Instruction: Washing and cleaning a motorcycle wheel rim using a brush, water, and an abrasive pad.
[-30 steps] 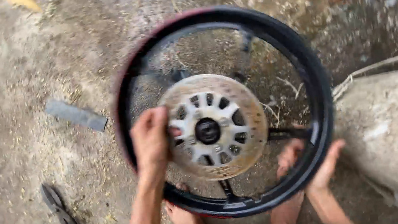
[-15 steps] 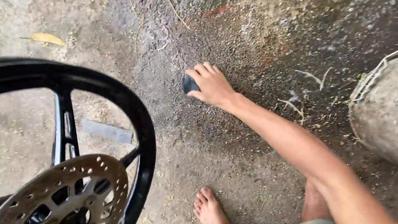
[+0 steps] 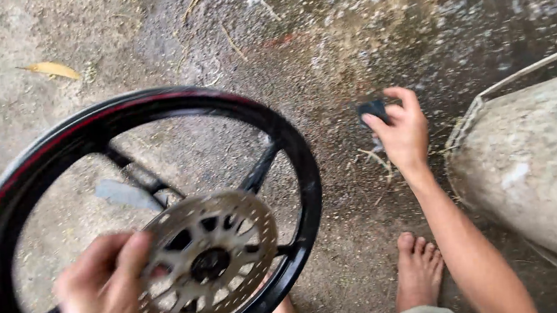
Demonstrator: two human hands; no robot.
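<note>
A black motorcycle wheel rim (image 3: 298, 168) with a thin red stripe stands tilted on the dirt ground at lower left. A perforated metal brake disc (image 3: 216, 256) is fixed at its hub. My left hand (image 3: 101, 298) grips the edge of that disc, holding the wheel up. My right hand (image 3: 399, 131) is stretched forward to the right of the wheel, fingers closed on a small dark flat object (image 3: 372, 109) just above the ground.
A large dusty grey rounded mass (image 3: 542, 166) with a cord along its edge fills the right side. My bare feet (image 3: 416, 270) rest on the dirt below. A flat grey piece (image 3: 120, 193) lies behind the spokes. Dry leaves (image 3: 55, 69) lie at upper left.
My right hand let go of the rim and reached out to the small dark object on the ground, now drawn a little nearer. The wheel stays held by my left hand.
</note>
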